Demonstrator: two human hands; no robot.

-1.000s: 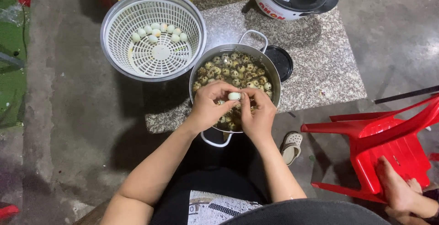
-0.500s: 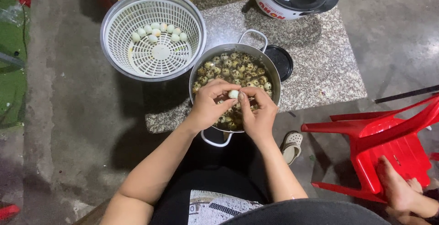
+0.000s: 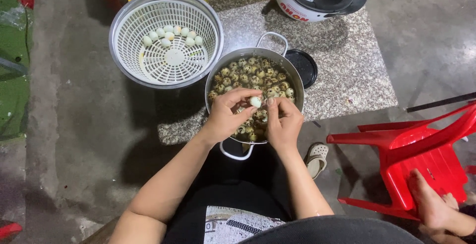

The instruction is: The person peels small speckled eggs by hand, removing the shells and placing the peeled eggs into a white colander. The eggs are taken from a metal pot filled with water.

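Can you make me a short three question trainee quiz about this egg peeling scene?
1. True or false: the white colander basket holds speckled, unpeeled eggs.
2. What do the left hand and right hand hold between them? A) a peeled white quail egg B) a spoon C) a lid
3. Fill in: the metal pot of speckled quail eggs stands on a ____ slab.

Key: 1. False, the peeled eggs in it are white. 2. A, the quail egg. 3. Granite, the speckled stone slab.
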